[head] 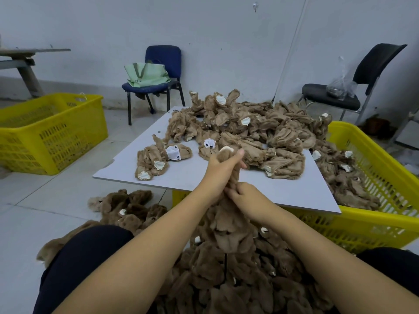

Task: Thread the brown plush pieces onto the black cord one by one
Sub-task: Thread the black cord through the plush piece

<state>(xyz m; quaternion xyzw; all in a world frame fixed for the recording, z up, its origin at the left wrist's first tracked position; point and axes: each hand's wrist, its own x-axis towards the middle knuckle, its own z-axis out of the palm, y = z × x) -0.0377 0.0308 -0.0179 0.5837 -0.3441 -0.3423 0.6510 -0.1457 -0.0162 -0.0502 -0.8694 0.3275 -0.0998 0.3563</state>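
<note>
While both hands work just in front of the grey board (pixel 158 177), the left hand (pixel 223 165) grips a plush piece (pixel 233 175) upright and the right hand (pixel 243 196) pinches it lower down. Sliding it down should go best by bunching fabric gradually. Black cord (pixel 225 264) peeks from the strung plush below. Unthreaded pieces (pixel 260 128) crowd the board; yellow crates (pixel 45 132) stand beside it.

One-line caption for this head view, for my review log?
Both hands, left hand above right hand, grip a brown plush piece over a strung bunch, unthreaded pieces piled on the board.
</note>
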